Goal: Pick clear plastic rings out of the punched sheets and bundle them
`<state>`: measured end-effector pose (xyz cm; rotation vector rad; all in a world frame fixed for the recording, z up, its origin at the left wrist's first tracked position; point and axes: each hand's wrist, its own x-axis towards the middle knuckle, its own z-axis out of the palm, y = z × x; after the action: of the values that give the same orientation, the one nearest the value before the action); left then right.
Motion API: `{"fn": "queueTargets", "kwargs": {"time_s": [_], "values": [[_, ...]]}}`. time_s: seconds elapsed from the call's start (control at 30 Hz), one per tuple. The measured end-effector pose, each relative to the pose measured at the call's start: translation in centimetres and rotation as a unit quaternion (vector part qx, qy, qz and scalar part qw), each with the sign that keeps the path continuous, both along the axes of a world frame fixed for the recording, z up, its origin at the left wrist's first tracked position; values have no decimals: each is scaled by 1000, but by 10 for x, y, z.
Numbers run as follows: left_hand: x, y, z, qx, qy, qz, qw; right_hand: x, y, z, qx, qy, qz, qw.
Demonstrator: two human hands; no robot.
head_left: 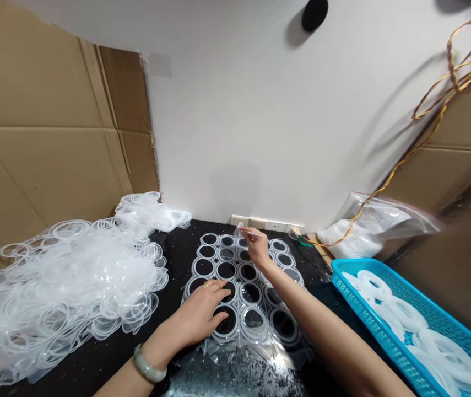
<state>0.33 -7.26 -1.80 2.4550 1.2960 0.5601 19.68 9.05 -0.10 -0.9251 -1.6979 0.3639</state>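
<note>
A big brown sheet of cardboard (41,121) stands up on the left, and a white wall (252,110) is at the back. A black table (177,248) sits in front of the wall. On the left of the table is a huge heap of clear rings (61,281), all tangled up. On the right is a blue basket (367,292) with holes in its sides, and white rings (412,320) lie in it. Behind the basket is a plastic bag (384,220) with white stuff inside, and a yellow and brown wire (450,110) runs over the bag and up the wall. A wall socket (276,226) sits low on the wall, just behind the table. In the middle of the table lies a clear sheet (255,342) with rows of round rings cut into it, and the black table shows through each ring. The left hand (194,311) lies flat on the near part of the sheet, with its fingers open and holding nothing. It has a pale green bangle (148,364) on the wrist and a gold ring (206,284) on one finger. The right hand (258,248) reaches to the far end of the sheet, and its finger and thumb are pinched together on a thin clear strip (252,233).
</note>
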Motion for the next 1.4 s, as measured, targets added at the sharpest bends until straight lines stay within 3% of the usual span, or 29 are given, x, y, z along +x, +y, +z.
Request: {"fn": "queueTargets", "kwargs": {"time_s": [0.1, 0.23, 0.3, 0.4, 0.5, 0.6, 0.7, 0.8, 0.9, 1.0, 1.13, 1.27, 1.4], "values": [[-2, 6, 4, 33, -74, 28, 996, -9, -17, 2, -110, 94, 88, 986], [-11, 19, 20, 119, -217, 168, 954, -23, -65, -1, -241, 154, 233, 930], [-17, 23, 28, 75, -255, 172, 949, -27, -85, -2, -288, 162, 270, 905], [-27, 22, 35, -47, -263, 126, 955, -28, -100, 1, -329, 163, 311, 877], [-46, 14, 45, -30, -224, 151, 962, -21, -98, 1, -327, 149, 302, 883], [-83, 6, 60, 80, -154, 198, 965, -9, -87, -5, -292, 130, 256, 912], [-133, 2, 71, 186, -20, 227, 956, 2, -74, -14, -270, 110, 208, 934], [-174, -2, 73, 93, 121, 203, 967, 10, -62, -21, -246, 91, 164, 951], [-191, -8, 69, 25, 160, 196, 967, 12, -50, -24, -223, 70, 136, 963], [-190, -16, 68, 36, 151, 218, 963, 10, -37, -26, -231, 41, 132, 963], [-180, -17, 73, 131, 154, 224, 953, 4, -26, -28, -236, 12, 138, 962], [-165, -5, 78, 215, 131, 193, 948, 0, -23, -27, -232, 1, 146, 962], [-124, 11, 74, 222, 87, 132, 962, -2, -20, -29, -229, -3, 152, 961]]}}
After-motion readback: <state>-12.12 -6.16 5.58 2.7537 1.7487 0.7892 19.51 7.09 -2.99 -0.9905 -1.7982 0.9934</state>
